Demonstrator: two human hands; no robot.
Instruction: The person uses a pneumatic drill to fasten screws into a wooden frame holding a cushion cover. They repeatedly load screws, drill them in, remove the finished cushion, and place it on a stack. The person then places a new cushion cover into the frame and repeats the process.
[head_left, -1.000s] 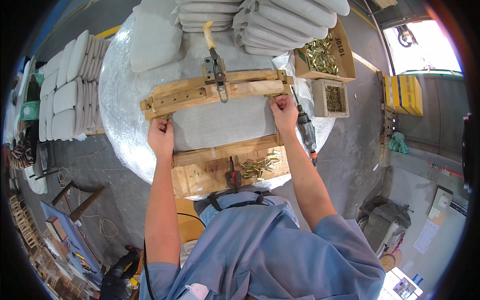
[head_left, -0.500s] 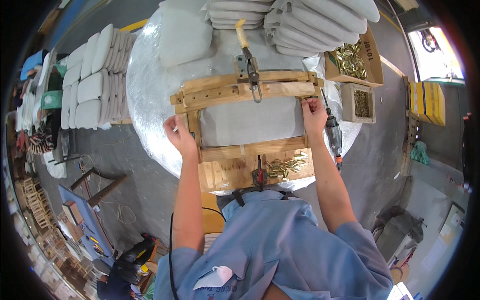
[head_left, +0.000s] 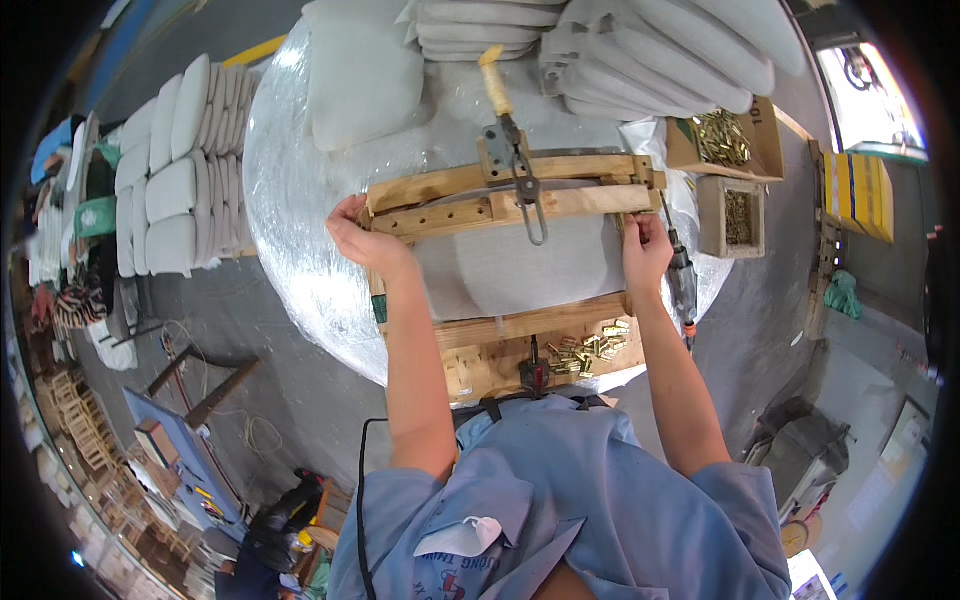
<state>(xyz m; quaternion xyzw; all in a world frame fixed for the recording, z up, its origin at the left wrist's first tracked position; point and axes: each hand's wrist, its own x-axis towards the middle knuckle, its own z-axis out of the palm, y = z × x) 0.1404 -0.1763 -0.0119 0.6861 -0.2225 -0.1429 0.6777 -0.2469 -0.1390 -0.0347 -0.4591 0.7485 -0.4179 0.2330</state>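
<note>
A wooden frame (head_left: 565, 203) lies before me, with a grey padded panel (head_left: 525, 265) inside it. A toggle clamp (head_left: 522, 170) with a yellow-wrapped handle sits at the middle of its far bar, its metal loop reaching over the curved rail. My left hand (head_left: 368, 238) is at the frame's far left corner, fingers curled against the rail's end. At the right side, my right hand (head_left: 648, 250) has its fingers pinched together just under the rail's right end. Whatever either hand's fingertips hold is too small or hidden to make out.
Loose brass-coloured cylinders (head_left: 592, 348) and a black-and-red tool (head_left: 534, 368) lie on the near wooden board. A power driver (head_left: 682, 285) is right of the frame. Beyond are a carton of brass pieces (head_left: 755, 150), a small bin (head_left: 712, 225) and stacked grey cushions (head_left: 660, 60).
My left hand has moved from beside the frame's left side up to the far left corner. My right hand stays by the right corner. The whole view has shifted slightly.
</note>
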